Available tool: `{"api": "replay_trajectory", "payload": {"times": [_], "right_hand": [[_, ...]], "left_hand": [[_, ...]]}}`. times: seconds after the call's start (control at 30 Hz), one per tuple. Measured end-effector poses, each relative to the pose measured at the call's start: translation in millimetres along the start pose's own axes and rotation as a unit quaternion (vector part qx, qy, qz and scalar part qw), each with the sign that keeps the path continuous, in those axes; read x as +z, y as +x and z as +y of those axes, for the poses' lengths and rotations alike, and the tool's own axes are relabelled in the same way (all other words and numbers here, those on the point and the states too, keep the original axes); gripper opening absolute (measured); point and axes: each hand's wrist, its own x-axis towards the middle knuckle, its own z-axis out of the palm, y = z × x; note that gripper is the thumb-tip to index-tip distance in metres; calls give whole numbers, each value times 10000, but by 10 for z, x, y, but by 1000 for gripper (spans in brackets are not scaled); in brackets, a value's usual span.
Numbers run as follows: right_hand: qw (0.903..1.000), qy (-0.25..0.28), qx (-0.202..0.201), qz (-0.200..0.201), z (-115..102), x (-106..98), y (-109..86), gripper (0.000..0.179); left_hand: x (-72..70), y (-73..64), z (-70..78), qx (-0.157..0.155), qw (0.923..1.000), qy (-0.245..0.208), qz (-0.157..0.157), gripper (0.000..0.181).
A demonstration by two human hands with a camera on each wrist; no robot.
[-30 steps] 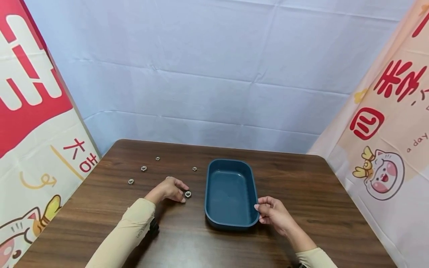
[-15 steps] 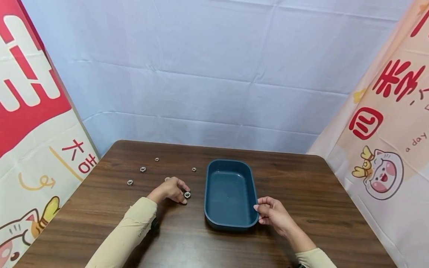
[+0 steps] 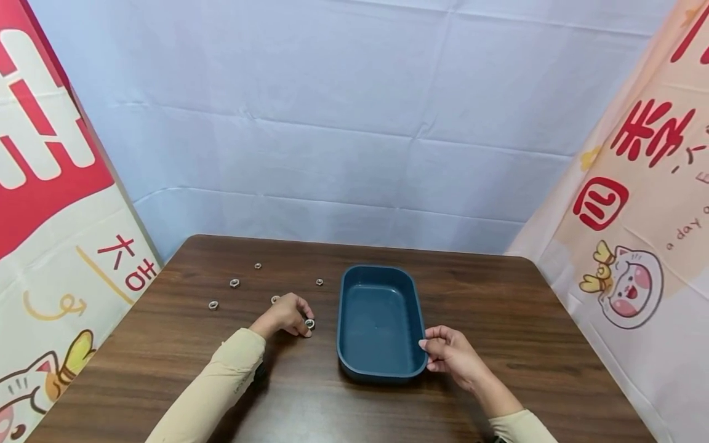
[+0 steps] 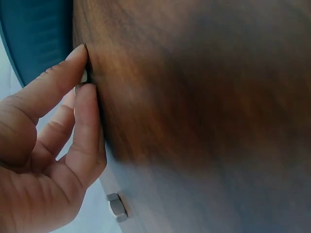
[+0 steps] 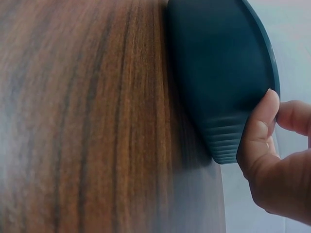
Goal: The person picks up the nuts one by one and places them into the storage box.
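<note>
Blue plastic, by the look of it, the container shows no nuts inside yet; the right hand pinches its rim. Near it, the left hand pinches one metal nut, while five other nuts lie loose across the tabletop.

Both sleeves are cream, with faint lettering on the left and black pieces beneath.
</note>
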Motion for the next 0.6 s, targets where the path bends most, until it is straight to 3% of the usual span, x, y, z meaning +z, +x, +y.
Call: {"api": "replay_trajectory", "payload": {"times": [0.13, 0.23, 0.47, 0.6], "right_hand": [[10000, -8, -6, 3, 1, 7, -4, 33], [10000, -5, -5, 58, 4, 4, 1, 33], [10000, 16, 7, 66, 9, -13, 21, 33], [10000, 32, -3, 49, 9, -4, 14, 34]], "left_hand": [[6, 0, 2, 56, 9999, 145, 67, 25], [-12, -3, 9, 32, 10000, 3, 45, 23], [-51, -10, -21, 107, 9960, -875, 106, 22], [-52, -38, -36, 159, 9856, -1674, 166, 26]]}}
